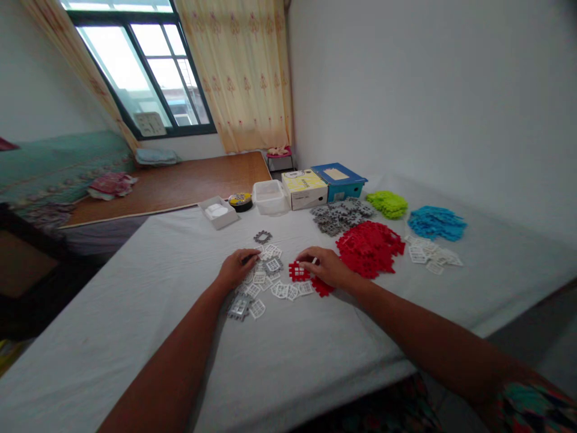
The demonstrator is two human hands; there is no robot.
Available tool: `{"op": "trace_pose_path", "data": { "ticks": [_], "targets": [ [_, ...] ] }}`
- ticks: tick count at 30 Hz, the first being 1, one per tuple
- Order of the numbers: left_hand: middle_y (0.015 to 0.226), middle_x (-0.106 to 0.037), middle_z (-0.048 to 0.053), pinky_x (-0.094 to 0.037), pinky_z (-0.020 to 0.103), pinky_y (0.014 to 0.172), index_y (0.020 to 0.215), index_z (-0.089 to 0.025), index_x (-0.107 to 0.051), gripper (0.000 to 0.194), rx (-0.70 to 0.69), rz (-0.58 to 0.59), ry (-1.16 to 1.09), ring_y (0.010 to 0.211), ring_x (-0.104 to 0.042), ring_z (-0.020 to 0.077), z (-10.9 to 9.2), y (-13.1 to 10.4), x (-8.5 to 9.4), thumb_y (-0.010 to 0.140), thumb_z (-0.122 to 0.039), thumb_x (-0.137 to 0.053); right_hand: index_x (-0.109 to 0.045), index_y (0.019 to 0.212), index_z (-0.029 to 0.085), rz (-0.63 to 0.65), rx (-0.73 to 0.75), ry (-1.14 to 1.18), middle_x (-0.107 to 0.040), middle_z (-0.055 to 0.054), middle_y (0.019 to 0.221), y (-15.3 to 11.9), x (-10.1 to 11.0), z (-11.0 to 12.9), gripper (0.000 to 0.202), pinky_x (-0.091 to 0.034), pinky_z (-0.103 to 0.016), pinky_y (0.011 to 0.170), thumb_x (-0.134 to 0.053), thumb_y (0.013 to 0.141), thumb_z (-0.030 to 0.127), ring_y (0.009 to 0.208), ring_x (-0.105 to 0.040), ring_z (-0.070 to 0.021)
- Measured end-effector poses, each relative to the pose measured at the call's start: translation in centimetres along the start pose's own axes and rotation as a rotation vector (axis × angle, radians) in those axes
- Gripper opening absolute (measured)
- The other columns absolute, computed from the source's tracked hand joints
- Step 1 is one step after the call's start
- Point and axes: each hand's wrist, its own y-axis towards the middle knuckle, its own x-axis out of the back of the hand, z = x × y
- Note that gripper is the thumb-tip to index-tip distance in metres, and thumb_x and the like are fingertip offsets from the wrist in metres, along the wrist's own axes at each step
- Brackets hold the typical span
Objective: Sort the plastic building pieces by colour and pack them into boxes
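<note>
A white cloth covers the table point(148, 288), with a window point(148, 72) and patterned curtain point(243, 72) beyond. My right hand point(328, 267) is nearly closed, thumb and fingertips pinching the edge of a red square point(294, 273), which sits just right of the scattered white panes point(259, 277). My left hand point(234, 269) is at the far left edge of those panes, fingers bent close together; I can't tell whether they grip one. A gray frame point(262, 237) lies just beyond them. To my right are the red pile point(372, 246), gray pile point(340, 214), green pile point(386, 204) and blue pile point(436, 223).
</note>
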Motion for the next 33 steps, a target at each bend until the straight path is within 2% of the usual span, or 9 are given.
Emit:
{"op": "trace_pose_path", "data": {
  "ticks": [3,5,10,13,17,21,23,28,33],
  "targets": [
    [0.109,-0.073,0.005,-0.05,0.036,0.091,0.11,-0.024,-0.072,0.037,-0.002,-0.012,-0.007,0.101,-0.066,0.0236,0.2,0.0,-0.1,0.088,-0.042,-0.049,-0.071,0.094,0.019,-0.029,-0.013,0.1,-0.073,-0.005,0.092,0.3,1.8,-0.2,0.019,-0.049,-0.03,0.077,-0.058,0.088,0.032,0.084,-0.065,-0.0175],
    [0.109,-0.073,0.004,-0.05,0.036,0.091,0.109,-0.025,-0.072,0.035,-0.001,-0.02,-0.017,0.101,-0.066,0.0233,0.3,0.0,-0.1,0.087,-0.042,-0.05,-0.071,0.094,0.019,-0.138,-0.045,0.064,-0.073,-0.004,0.093,0.5,4.0,-0.9,0.022,-0.049,-0.032,0.08,-0.057,0.088,0.036,0.087,-0.065,-0.0186],
    [0.108,-0.073,0.004,-0.051,0.035,0.091,0.109,-0.025,-0.072,0.035,-0.001,-0.03,-0.028,0.1,-0.066,0.0229,0.5,-0.1,-0.2,0.087,-0.041,-0.051,-0.07,0.095,0.019,-0.563,-0.223,-0.329,-0.072,-0.006,0.095,-0.4,11.6,-4.9,0.028,-0.047,-0.033,0.081,-0.051,0.089,0.039,0.088,-0.064,-0.0213],
    [0.108,-0.073,0.005,-0.05,0.035,0.091,0.11,-0.025,-0.071,0.035,-0.007,-0.026,-0.02,0.1,-0.066,0.0226,0.4,-0.1,-0.2,0.087,-0.042,-0.05,-0.07,0.093,0.018,-0.538,-0.386,-0.616,-0.072,-0.009,0.095,-1.8,14.6,-7.3,0.03,-0.045,-0.033,0.077,-0.046,0.09,0.035,0.087,-0.063,-0.023],
    [0.106,-0.074,0.005,-0.051,0.035,0.09,0.11,-0.025,-0.072,0.035,-0.007,-0.026,-0.014,0.099,-0.067,0.0226,0.3,-0.1,0.0,0.087,-0.042,-0.051,-0.071,0.093,0.019,-0.406,-0.492,-0.813,-0.071,-0.01,0.093,-2.7,15.3,-7.9,0.028,-0.045,-0.034,0.076,-0.046,0.09,0.032,0.087,-0.063,-0.0242],
    [0.107,-0.073,0.005,-0.05,0.036,0.092,0.11,-0.024,-0.072,0.037,-0.01,-0.019,-0.003,0.101,-0.066,0.0231,0.3,-0.1,0.0,0.087,-0.043,-0.049,-0.07,0.097,0.016,-0.49,-0.257,-0.731,-0.07,-0.011,0.1,-1.8,13.2,-5.6,0.024,-0.045,-0.036,0.088,-0.05,0.089,0.025,0.096,-0.061,-0.0239],
    [0.107,-0.073,0.005,-0.05,0.036,0.092,0.11,-0.024,-0.071,0.038,-0.014,-0.02,-0.007,0.101,-0.066,0.0233,0.3,-0.1,0.0,0.087,-0.043,-0.049,-0.07,0.1,0.018,-0.36,-0.121,-0.533,-0.07,-0.009,0.101,-1.4,11.4,-4.0,0.023,-0.046,-0.034,0.086,-0.052,0.09,0.027,0.093,-0.062,-0.0209],
    [0.109,-0.073,0.006,-0.051,0.037,0.092,0.109,-0.024,-0.072,0.037,-0.016,-0.023,-0.005,0.102,-0.066,0.0241,0.4,-0.1,0.0,0.087,-0.043,-0.049,-0.068,0.112,0.021,0.397,0.141,-0.196,-0.069,-0.006,0.107,-1.6,6.8,-1.0,0.036,-0.047,-0.031,0.086,-0.073,0.08,0.035,0.098,-0.061,-0.0192],
    [0.109,-0.073,0.006,-0.05,0.038,0.092,0.109,-0.024,-0.071,0.037,-0.017,-0.017,0.001,0.101,-0.066,0.0241,0.2,-0.1,0.0,0.087,-0.042,-0.048,-0.066,0.114,0.019,0.572,0.241,-0.214,-0.066,-0.007,0.113,-2.1,5.2,-0.5,0.044,-0.043,-0.034,0.095,-0.08,0.074,0.03,0.108,-0.055,-0.021]
  ]
}}
